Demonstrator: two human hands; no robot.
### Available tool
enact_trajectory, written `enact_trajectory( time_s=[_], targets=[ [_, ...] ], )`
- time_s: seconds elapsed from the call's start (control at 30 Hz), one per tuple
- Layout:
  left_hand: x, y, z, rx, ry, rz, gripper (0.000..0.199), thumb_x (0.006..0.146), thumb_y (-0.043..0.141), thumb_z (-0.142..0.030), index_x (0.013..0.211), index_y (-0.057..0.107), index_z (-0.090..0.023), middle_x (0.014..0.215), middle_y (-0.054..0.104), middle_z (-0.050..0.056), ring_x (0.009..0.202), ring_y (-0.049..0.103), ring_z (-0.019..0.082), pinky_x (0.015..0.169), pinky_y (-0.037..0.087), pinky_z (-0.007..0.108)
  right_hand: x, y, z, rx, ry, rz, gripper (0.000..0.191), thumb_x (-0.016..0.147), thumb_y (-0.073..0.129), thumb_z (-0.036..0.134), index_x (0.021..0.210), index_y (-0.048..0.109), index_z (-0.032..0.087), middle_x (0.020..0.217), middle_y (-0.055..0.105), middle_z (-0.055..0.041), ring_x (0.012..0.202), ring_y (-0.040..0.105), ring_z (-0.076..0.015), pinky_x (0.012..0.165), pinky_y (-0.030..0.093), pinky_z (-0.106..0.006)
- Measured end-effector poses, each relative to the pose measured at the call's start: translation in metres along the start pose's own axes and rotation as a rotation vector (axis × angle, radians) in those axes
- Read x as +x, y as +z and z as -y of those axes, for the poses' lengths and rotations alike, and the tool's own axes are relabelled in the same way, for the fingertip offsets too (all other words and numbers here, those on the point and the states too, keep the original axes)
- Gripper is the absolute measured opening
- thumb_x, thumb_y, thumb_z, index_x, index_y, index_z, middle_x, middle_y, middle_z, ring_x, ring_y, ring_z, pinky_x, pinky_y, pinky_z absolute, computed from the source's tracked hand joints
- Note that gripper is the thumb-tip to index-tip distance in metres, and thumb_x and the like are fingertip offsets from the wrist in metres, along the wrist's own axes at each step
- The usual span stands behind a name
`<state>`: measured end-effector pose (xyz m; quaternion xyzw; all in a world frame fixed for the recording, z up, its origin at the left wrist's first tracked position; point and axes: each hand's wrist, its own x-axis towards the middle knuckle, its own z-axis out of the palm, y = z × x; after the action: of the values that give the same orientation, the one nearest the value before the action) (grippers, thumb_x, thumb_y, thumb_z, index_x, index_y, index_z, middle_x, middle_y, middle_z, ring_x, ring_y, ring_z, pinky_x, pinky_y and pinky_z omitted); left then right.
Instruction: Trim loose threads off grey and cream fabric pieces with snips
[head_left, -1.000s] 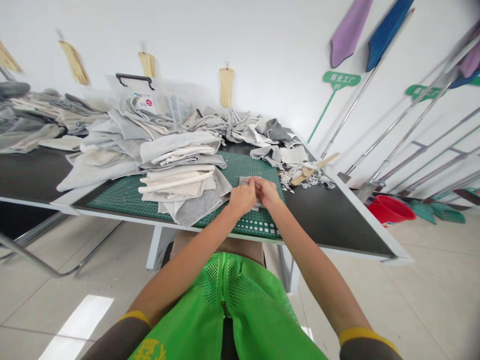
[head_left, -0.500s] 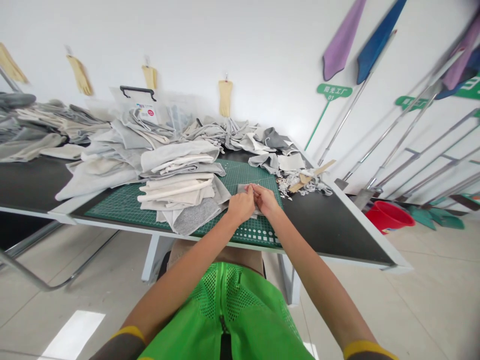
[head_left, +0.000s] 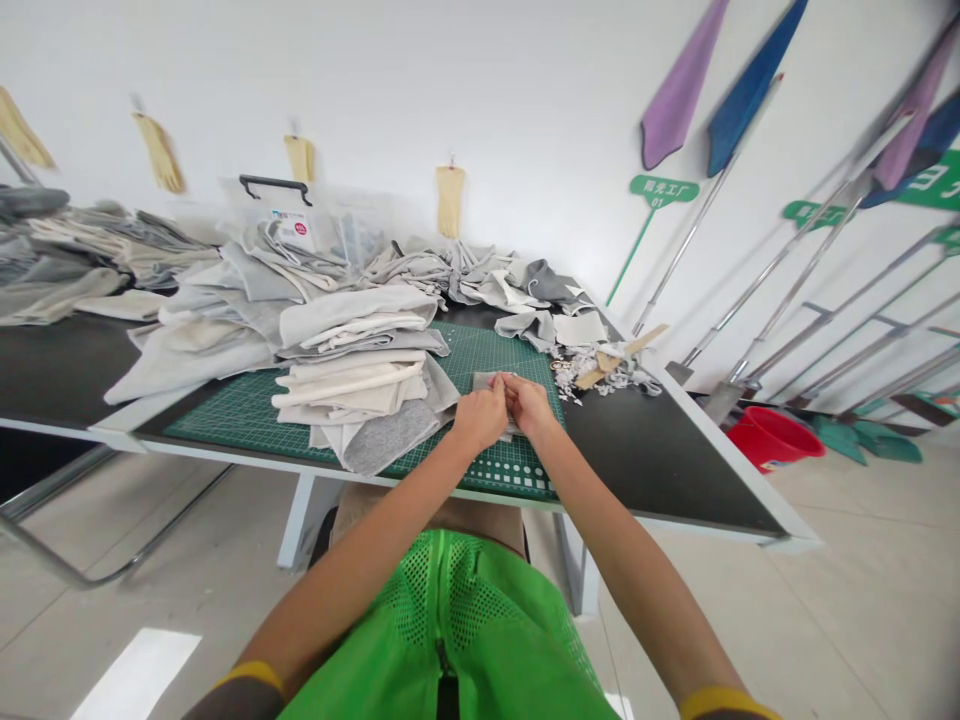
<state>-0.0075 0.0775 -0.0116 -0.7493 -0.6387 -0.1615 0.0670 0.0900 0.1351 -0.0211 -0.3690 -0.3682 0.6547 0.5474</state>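
Observation:
My left hand (head_left: pixel 482 415) and my right hand (head_left: pixel 526 403) meet fingertip to fingertip over a small grey fabric piece (head_left: pixel 484 381), which lies on the green cutting mat (head_left: pixel 225 410). Both hands are closed in a pinch. What sits between the fingertips is too small to make out. Just left of my left hand rises a stack of folded grey and cream cloths (head_left: pixel 360 370). To the right of my right hand is a heap of small scraps (head_left: pixel 619 370) with a tan strip on it.
More grey cloths (head_left: pixel 480 275) lie along the table's back edge, and a large pile (head_left: pixel 217 320) sits at the left. A clear box with a black handle (head_left: pixel 274 183) stands behind. A red bucket (head_left: pixel 772 438) is on the floor at right.
The view has shifted slightly. My hands stay together at the same spot over the grey fabric, with hardly any visible movement.

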Motion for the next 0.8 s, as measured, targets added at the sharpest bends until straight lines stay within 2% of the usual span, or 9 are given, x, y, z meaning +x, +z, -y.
enact_trajectory(
  time_s=[0.17,0.3,0.47,0.6,0.7,0.8],
  targets=[
    [0.000,-0.002,0.000,-0.010,-0.005,0.011,0.052,0.089,0.033,-0.019,0.139,0.025,-0.006,0.089,0.066,0.015,0.084,0.067,0.027,0.071,0.049,0.037,-0.001,0.000,0.000,0.010,-0.003,0.080,0.012,0.068,0.073,0.023,0.073,0.068,0.014,0.080,0.073,-0.0068,0.069,0.067,-0.0144,0.062,0.054,-0.022],
    [0.000,-0.003,0.000,0.003,0.000,0.004,0.054,0.088,0.035,-0.019,0.139,0.024,-0.004,0.089,0.066,0.015,0.082,0.067,0.027,0.070,0.050,0.036,-0.001,0.000,0.000,-0.010,-0.033,0.015,0.011,0.066,0.074,0.021,0.070,0.068,0.014,0.073,0.073,-0.0061,0.063,0.065,-0.0139,0.056,0.054,-0.021],
    [-0.001,-0.003,-0.001,-0.006,-0.014,-0.012,0.049,0.091,0.031,-0.019,0.138,0.027,-0.006,0.089,0.066,0.016,0.082,0.066,0.028,0.070,0.050,0.038,-0.001,0.000,0.000,0.016,0.004,0.077,0.012,0.069,0.072,0.022,0.077,0.068,0.014,0.078,0.073,-0.0057,0.069,0.067,-0.0145,0.064,0.056,-0.023],
    [0.000,-0.005,-0.002,-0.023,-0.010,0.009,0.050,0.089,0.032,-0.016,0.138,0.027,-0.004,0.092,0.065,0.017,0.085,0.065,0.028,0.072,0.049,0.038,-0.002,0.004,0.002,-0.056,-0.023,0.044,0.010,0.070,0.071,0.023,0.074,0.066,0.015,0.078,0.073,-0.0057,0.071,0.067,-0.0151,0.067,0.056,-0.024],
    [0.000,-0.016,-0.002,-0.062,-0.007,-0.033,0.053,0.088,0.033,-0.014,0.139,0.023,-0.004,0.089,0.066,0.016,0.085,0.065,0.027,0.071,0.048,0.037,-0.008,0.008,0.010,-0.078,-0.038,0.045,0.020,0.074,0.068,0.036,0.082,0.064,0.019,0.093,0.072,-0.0048,0.082,0.068,-0.0168,0.073,0.056,-0.027],
    [-0.016,-0.035,0.001,-0.190,-0.016,-0.063,0.055,0.088,0.036,-0.016,0.141,0.021,-0.007,0.083,0.066,0.012,0.078,0.065,0.023,0.068,0.048,0.033,-0.021,0.004,0.022,-0.211,-0.078,0.042,0.035,0.077,0.061,0.050,0.098,0.063,0.021,0.101,0.071,-0.0052,0.088,0.068,-0.0196,0.077,0.056,-0.034]
  ],
)
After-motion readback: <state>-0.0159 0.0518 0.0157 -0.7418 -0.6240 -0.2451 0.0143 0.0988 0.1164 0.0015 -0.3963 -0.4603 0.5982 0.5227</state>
